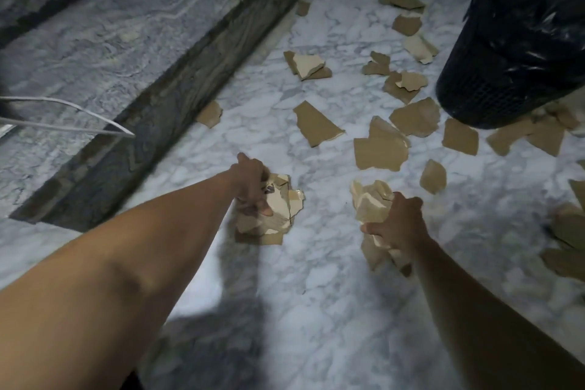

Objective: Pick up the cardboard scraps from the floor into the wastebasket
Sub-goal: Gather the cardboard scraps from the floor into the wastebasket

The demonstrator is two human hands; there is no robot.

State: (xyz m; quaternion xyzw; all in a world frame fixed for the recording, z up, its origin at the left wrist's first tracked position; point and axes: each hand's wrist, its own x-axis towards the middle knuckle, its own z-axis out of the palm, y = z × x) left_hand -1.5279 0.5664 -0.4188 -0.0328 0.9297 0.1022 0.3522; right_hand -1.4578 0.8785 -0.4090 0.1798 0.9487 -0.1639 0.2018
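Several torn brown cardboard scraps (316, 123) lie scattered over the white marble floor, thickest toward the upper right. A black mesh wastebasket (512, 41) lined with a dark bag stands at the top right, with scraps around its base. My left hand (251, 188) is closed on a bunch of pale cardboard scraps (278, 212) at centre. My right hand (399, 222) grips another bunch of scraps (370, 203) a little to the right. Both hands are well short of the wastebasket.
A dark stone step edge (177, 98) runs diagonally across the left, with a grey marbled surface above it. A thin white cable (79, 108) lies at the far left. More scraps (566, 231) lie at the right edge.
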